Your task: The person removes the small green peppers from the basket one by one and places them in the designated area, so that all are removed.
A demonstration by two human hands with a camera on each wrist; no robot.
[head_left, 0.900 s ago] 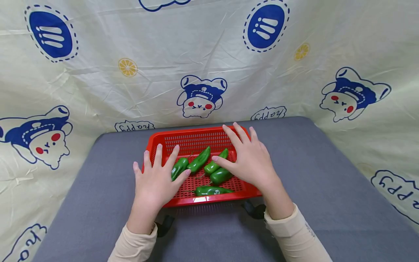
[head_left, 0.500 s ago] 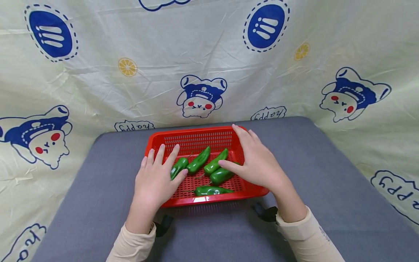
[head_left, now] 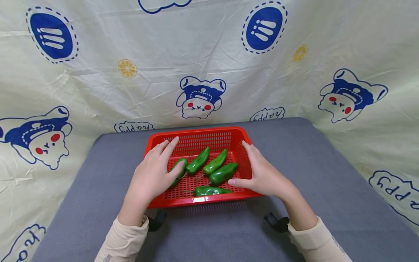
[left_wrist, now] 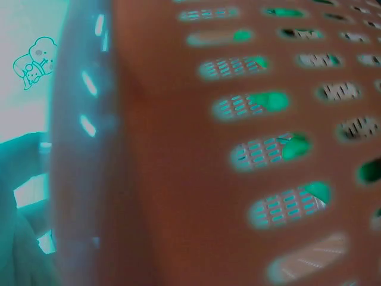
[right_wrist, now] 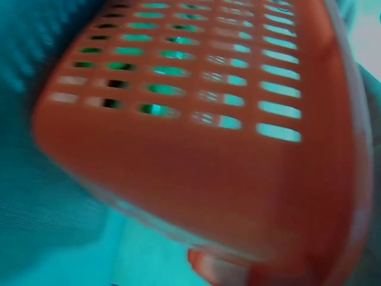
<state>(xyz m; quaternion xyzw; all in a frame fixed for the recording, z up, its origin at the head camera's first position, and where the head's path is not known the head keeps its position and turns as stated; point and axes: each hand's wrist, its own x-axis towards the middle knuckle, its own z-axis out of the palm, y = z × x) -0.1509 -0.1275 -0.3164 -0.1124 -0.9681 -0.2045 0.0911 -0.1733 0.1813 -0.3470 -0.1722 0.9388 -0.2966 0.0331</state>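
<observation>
A red plastic basket [head_left: 196, 132] with slotted walls sits on the grey cloth. Inside lie several green chili peppers [head_left: 198, 161], one of them [head_left: 212, 191] along the near wall. My left hand [head_left: 152, 174] is over the basket's left end, fingers extended and thumb spread over the leftmost pepper, which it partly hides. At the right end, my right hand [head_left: 263, 176] has its fingers along the rim and its thumb pointing inward below a pepper [head_left: 224, 174]. Both wrist views look at the basket's outer wall [left_wrist: 161, 179]; fingers [left_wrist: 24, 173] show dimly beyond the rim in the left one.
Grey cloth [head_left: 327, 189] covers the table around the basket. A pale printed sheet [head_left: 150, 91] with cartoon bears hangs behind and along both sides. Dark straps [head_left: 276, 222] sit under both wrists.
My right hand has moved right and toward me, from over the basket to its right end. My left hand has turned inward and its fingers have drawn together. The peppers stay put.
</observation>
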